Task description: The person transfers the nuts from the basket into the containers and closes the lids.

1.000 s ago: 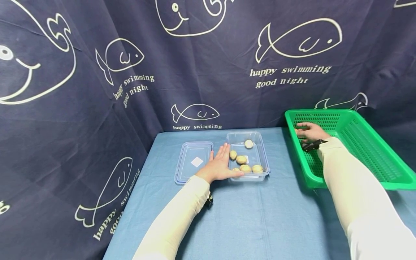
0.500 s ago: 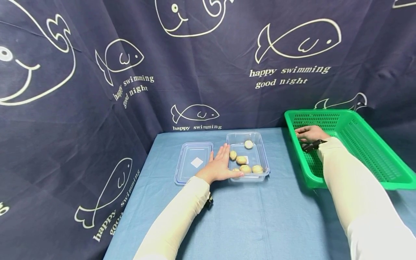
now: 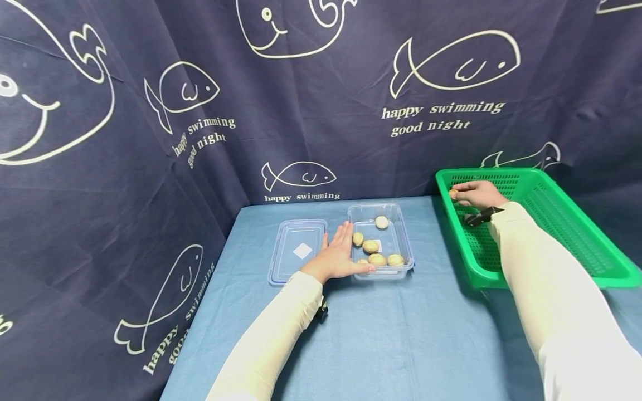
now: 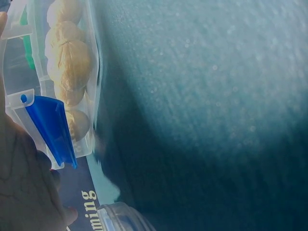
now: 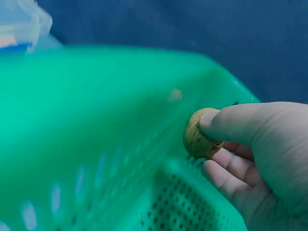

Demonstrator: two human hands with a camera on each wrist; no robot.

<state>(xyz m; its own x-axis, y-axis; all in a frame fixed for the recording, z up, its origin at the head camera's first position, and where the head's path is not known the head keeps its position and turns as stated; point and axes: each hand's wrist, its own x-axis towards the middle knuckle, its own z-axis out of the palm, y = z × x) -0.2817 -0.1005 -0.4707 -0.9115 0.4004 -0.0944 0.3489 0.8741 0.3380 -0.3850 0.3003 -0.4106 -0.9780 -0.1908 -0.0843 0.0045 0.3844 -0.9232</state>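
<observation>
While L hand (image 3: pixel 332 262) (fingers (image 3: pixel 344 236) straight) touches box (image 3: pixel 392 237), R hand (image 3: pixel 480 195) pinches nut (image 5: pixel 198 137) w/ fingers, nr green bskt (image 3: pixel 559 223).

Navy fabric (image 3: pixel 321 111), printed with white fish (image 3: pixel 299 174) and lettering (image 3: pixel 443 110), is hanging behind and beside the counter (image 3: pixel 366 345), which blue cloth (image 3: pixel 426 312) is covering.

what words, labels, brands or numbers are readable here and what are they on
"happy swimming good night": dark blue curtain, three times in the head view.
"happy swimming": curtain, beyond the lid.
"ming": curtain, sideways in the left wrist view.
White patches on the lid and showing in the container: too small to read.
Fragment at the head view's left edge: cut off.
No brand or number readable.
</observation>
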